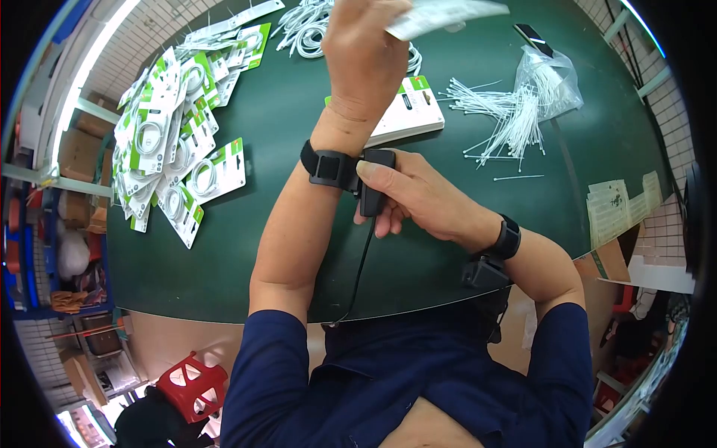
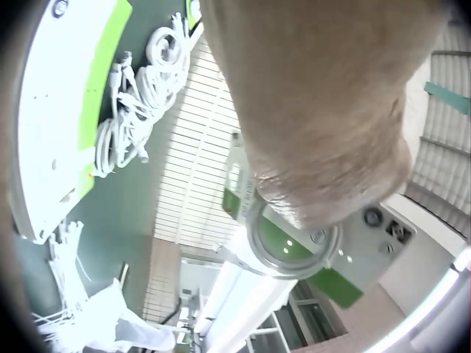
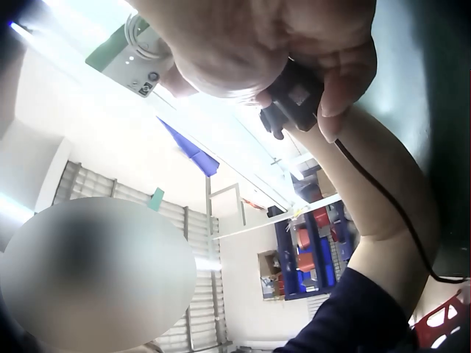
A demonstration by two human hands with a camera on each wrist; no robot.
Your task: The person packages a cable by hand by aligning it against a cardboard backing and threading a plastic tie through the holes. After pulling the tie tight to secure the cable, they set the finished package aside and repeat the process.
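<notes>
Part of the left hand [image 1: 366, 60] is cut off by the top edge of the head view, and its fingertips are hard to make out. The hand holds a carded cable [image 1: 448, 16] up above the far side of the table [image 1: 284, 164]; how far apart its fingers stand, one cannot tell. In the left wrist view the hand covers part of the card, though the clear-wrapped coil shows below it.

The right hand [image 1: 422, 190] grips a black box [image 1: 377, 183] against the left wrist, thumb over its face and other fingers curled behind, partly hidden. A thin black cord [image 1: 364, 261] runs from the box toward the table's near edge.

The left wrist stands in front of a white-and-green stack [image 1: 414, 112], hiding part of it. A pile of carded cables [image 1: 153, 142] lies to the left, loose white cables [image 1: 306, 33] beyond, and white ties [image 1: 515, 119] beside a clear bag [image 1: 564, 86] to the right.
</notes>
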